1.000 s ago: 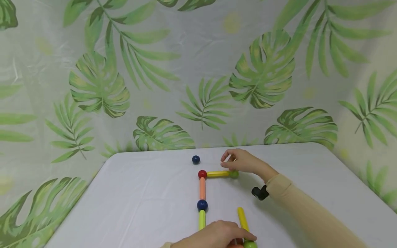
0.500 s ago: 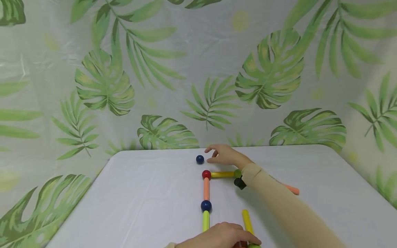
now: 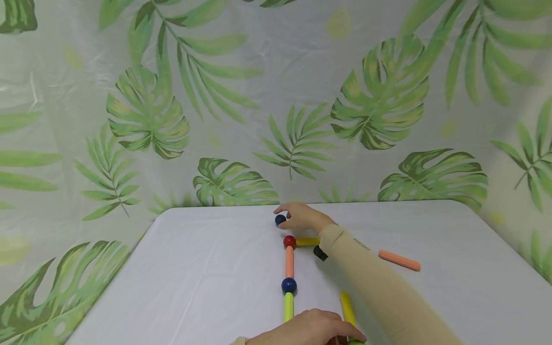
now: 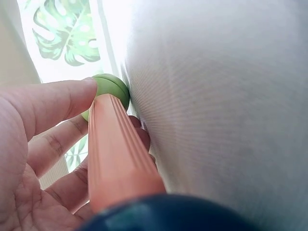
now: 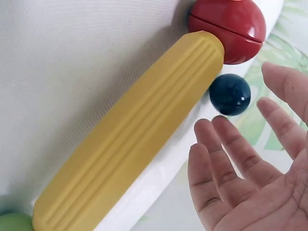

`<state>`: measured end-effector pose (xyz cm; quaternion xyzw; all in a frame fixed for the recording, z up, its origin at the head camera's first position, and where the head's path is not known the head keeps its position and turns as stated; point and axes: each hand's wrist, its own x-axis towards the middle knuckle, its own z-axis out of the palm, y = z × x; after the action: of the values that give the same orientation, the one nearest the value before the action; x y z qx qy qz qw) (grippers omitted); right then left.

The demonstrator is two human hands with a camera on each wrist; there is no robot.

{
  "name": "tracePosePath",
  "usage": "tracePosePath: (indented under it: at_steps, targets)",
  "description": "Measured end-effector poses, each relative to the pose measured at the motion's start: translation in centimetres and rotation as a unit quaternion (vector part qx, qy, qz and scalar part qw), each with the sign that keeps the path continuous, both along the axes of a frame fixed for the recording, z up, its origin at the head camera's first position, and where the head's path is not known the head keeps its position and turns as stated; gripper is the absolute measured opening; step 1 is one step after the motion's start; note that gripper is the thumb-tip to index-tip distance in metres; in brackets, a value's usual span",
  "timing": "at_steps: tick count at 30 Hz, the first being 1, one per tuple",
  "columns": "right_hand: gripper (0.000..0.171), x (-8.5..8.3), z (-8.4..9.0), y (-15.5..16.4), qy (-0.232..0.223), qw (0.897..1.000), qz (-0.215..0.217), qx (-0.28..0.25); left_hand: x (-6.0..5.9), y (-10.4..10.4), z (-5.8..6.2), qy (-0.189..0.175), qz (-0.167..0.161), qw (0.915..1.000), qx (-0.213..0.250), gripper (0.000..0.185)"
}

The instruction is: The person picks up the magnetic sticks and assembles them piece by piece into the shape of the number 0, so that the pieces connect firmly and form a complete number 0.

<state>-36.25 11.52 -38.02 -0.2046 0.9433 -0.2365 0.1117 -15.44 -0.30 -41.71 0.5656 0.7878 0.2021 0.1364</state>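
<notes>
In the head view my right hand (image 3: 304, 217) reaches over the table's far part, thumb and fingers spread about a loose navy ball (image 3: 279, 219). Whether they touch it I cannot tell; the right wrist view shows the fingers (image 5: 240, 154) apart. My left hand (image 3: 310, 328) stays at the near edge, pinching a green ball (image 4: 113, 87) between thumb and fingers. An orange ridged stick (image 4: 118, 149) meets that ball, with a navy ball (image 4: 163, 216) at its other end. A yellow stick (image 3: 347, 309) extends away from the green ball.
A red ball (image 3: 289, 241) joins a yellow stick (image 5: 130, 134) and an orange stick (image 3: 289, 262). Below them come a navy ball (image 3: 289, 286) and a lime stick (image 3: 288, 306). One orange stick (image 3: 399, 260) lies alone at right. A leaf-patterned sheet hangs behind the table.
My right hand has moved left and away from above the yellow stick's green end ball to the loose navy ball. My left hand keeps its hold. The view has shifted slightly.
</notes>
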Motion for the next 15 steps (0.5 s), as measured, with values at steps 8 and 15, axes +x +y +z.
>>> tracePosePath:
  at_steps: [8,15]
  targets:
    - [0.048,0.01,-0.33,-0.25,-0.006,1.000,-0.003,0.002,0.04,0.17,0.06,0.005,-0.002,1.0000,0.000,0.038]
    - [0.041,0.22,-0.02,-0.74,-0.006,1.000,-0.017,0.001,-0.02,0.09,-0.01,0.034,-0.010,0.9994,0.004,0.039]
